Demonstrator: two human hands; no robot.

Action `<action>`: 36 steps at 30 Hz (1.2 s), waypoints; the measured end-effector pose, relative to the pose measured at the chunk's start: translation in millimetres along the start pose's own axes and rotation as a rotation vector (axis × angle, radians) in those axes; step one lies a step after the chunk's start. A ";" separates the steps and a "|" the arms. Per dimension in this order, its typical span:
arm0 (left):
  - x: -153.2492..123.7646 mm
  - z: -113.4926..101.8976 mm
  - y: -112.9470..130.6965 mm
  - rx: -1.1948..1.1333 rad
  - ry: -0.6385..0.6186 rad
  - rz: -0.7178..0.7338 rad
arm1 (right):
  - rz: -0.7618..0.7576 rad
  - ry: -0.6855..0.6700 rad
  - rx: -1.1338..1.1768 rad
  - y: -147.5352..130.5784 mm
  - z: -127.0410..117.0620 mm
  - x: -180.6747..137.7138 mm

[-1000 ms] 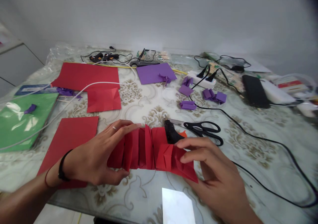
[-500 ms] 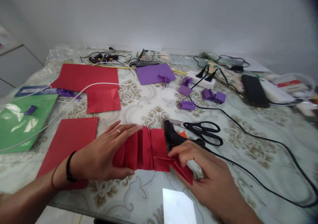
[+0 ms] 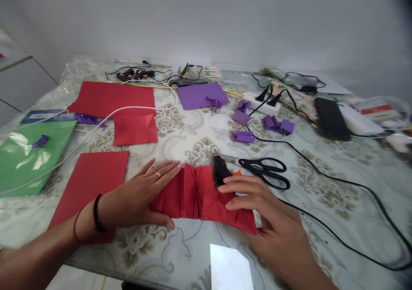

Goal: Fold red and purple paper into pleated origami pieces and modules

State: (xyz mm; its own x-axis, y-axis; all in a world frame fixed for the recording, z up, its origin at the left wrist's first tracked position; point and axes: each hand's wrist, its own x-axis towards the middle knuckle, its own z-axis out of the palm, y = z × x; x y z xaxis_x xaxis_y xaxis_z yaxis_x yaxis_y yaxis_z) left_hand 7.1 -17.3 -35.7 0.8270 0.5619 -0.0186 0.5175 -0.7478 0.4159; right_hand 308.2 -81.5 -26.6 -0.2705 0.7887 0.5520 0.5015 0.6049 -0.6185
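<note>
A: So, where is the folded red paper [image 3: 196, 193] lying?
B: On the patterned table [image 3: 193, 140], under both hands. The left hand [image 3: 138, 200] is pressing its left pleats, fingers outstretched and flat, gripping nothing.
A: And the right hand [image 3: 270, 225]?
B: Its fingers [image 3: 244, 191] are lying open across the right end, just before the scissors [image 3: 265, 170].
</note>
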 end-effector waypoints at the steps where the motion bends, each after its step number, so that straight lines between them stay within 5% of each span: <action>1: 0.3 0.1 0.3 0.002 0.010 0.005 | -0.010 0.010 -0.034 0.3 0.0 0.0; 6: 2.9 -0.6 4.4 0.029 0.074 0.079 | -0.017 -0.038 -0.059 4.7 4.3 -1.2; 22: 9.1 -4.8 14.5 0.125 0.084 0.032 | 0.207 -0.576 -0.022 5.8 -5.2 -4.8; 36: 17.7 -9.1 25.4 -0.048 0.015 0.004 | 0.095 -0.604 -0.161 -13.4 1.6 -2.8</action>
State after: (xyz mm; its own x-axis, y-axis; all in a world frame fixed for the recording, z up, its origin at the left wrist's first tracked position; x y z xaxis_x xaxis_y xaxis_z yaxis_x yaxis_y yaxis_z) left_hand 32.9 -23.2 -17.2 0.8252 0.5648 -0.0030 0.5029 -0.7322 0.4593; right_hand 300.9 -91.6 -20.8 -0.6112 0.7894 0.0561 0.6512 0.5419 -0.5313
